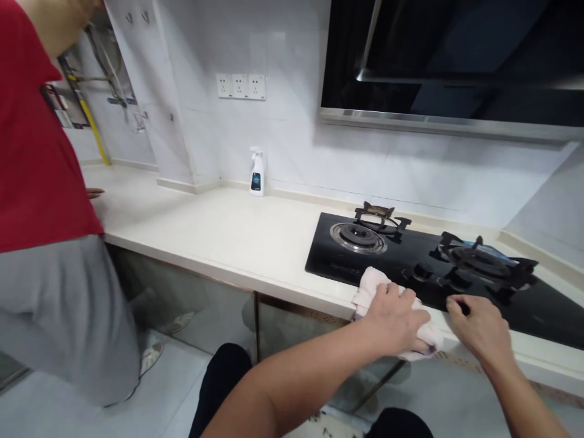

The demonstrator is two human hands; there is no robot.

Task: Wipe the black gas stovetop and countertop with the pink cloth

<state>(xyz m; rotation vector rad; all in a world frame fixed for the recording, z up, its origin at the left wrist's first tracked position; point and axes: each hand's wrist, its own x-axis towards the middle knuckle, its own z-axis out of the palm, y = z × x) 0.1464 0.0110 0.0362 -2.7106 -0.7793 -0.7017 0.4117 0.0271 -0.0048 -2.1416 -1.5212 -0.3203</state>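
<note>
**Cloth bunched under one hand at the front of the hob [328, 255]**

From where I stand, the fingers [396, 298] of the left hand [395, 322] are clenched over a bunched, pale pink cloth [371, 292]. The cloth bulges out on both sides of the palm and rests at the hob's near edge, draped partly over the front of the counter [205, 225].

Just beside it, the right hand [479, 328] has its fingers [456, 304] loosely curled and apparently empty, their tips at the hob's near edge.

Directly behind the two hands are the hob's dark control knobs [422, 272]. Beyond the knobs sit two burners with black iron grates: the left burner [358, 237] and the right burner [479, 258].

Well to the left of the hob, a white spray bottle [257, 173] stands upright against the tiled wall [292, 140], beneath a row of three wall sockets [241, 86]. A black range hood [438, 61] hangs above the hob.

Farther left of the hob, a second person in a red shirt [41, 152] and grey shorts [59, 310] stands at the counter, with one hand [94, 193] near its surface. Glass-fronted cabinet doors [191, 310] run below the counter, in front of the hob and to its left.
</note>
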